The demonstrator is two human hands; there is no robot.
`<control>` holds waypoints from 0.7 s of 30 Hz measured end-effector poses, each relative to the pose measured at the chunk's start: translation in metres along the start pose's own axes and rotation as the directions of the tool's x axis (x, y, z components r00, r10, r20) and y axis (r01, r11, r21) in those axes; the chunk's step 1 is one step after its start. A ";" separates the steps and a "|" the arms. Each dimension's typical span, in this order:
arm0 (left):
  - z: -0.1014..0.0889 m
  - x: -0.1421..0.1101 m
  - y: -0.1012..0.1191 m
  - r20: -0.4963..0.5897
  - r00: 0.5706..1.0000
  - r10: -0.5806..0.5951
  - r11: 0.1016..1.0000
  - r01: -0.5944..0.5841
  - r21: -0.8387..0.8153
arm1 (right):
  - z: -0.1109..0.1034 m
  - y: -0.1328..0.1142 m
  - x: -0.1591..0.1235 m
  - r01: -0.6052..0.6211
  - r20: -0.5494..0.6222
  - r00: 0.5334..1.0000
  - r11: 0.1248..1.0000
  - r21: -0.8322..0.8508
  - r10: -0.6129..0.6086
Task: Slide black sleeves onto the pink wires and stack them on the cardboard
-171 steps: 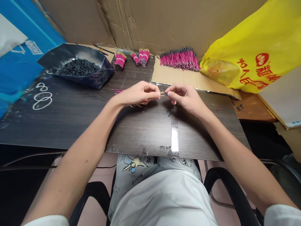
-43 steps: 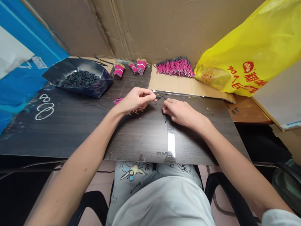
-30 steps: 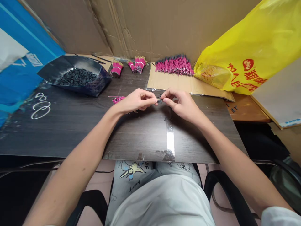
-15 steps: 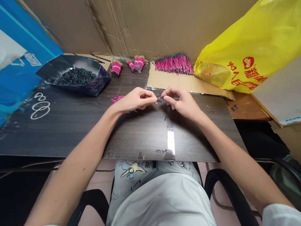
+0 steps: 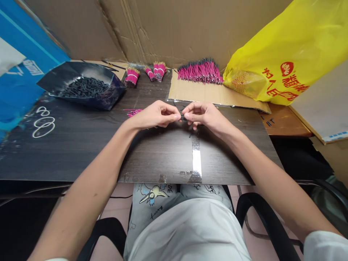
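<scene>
Over the middle of the dark table, my left hand (image 5: 161, 115) is closed in a pinch on a thin wire, mostly hidden by the fingers. My right hand (image 5: 203, 114) pinches a short black tube (image 5: 183, 117) right against the left fingertips. How far the wire sits inside the tube is hidden. Loose pink wires (image 5: 133, 112) lie on the table beside and partly under my left hand. A few short black tubes lie around my right hand, one of them a loose piece (image 5: 190, 135) just below it.
A dark open pouch (image 5: 114, 95) of black tubes stands back left, near white rubber bands (image 5: 43, 127). Bundled pink wires (image 5: 132, 77) stand at the back. A row of black-tipped pink wires (image 5: 200, 72) lies on cardboard (image 5: 187, 92), beside a yellow bag (image 5: 272, 65).
My right hand has moved slightly left, closing the small gap to my left fingertips. The gold wire tip that showed between the hands is now out of sight.
</scene>
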State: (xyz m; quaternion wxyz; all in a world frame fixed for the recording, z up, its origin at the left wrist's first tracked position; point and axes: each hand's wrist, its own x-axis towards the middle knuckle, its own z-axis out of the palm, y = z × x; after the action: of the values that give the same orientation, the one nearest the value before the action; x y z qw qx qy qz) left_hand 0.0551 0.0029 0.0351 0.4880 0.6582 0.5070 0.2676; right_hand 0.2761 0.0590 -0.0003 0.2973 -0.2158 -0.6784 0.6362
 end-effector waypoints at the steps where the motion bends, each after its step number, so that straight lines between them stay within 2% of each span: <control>1: 0.000 0.000 0.000 0.000 1.000 -0.006 1.000 0.006 0.010 | -0.001 0.000 0.000 -0.066 0.019 0.998 0.996 0.063 0.065; 4: 0.000 0.000 -0.002 -0.008 1.000 -0.027 0.998 0.027 0.053 | -0.003 0.002 0.001 -0.227 0.056 0.974 0.961 0.157 0.221; 8: 0.000 0.002 -0.005 -0.019 0.999 -0.033 0.997 0.034 0.070 | 0.000 0.005 0.001 -0.268 0.045 0.963 0.947 0.178 0.264; 11: 0.002 0.005 -0.006 -0.048 0.999 0.002 0.990 0.005 0.143 | 0.007 0.009 0.002 -0.189 -0.023 0.981 0.979 0.078 0.191; 13: 0.005 0.007 -0.005 -0.079 0.996 0.035 0.979 -0.018 0.202 | 0.010 0.011 0.001 -0.097 -0.089 0.992 0.993 -0.075 0.090; 17: 0.009 0.008 -0.001 -0.151 0.986 0.076 0.971 -0.039 0.235 | 0.012 0.010 -0.001 0.033 -0.172 0.979 0.917 -0.398 -0.110; 21: 0.010 0.006 0.001 -0.160 0.985 0.070 0.973 -0.032 0.229 | 0.011 0.005 -0.002 0.053 -0.199 0.964 0.861 -0.505 -0.176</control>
State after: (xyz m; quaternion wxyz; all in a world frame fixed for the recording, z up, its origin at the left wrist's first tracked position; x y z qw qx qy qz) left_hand 0.0660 0.0052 0.0319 0.3589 0.6974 0.5560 0.2753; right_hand 0.2697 0.0504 -0.0058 0.3484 -0.3185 -0.7899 0.3914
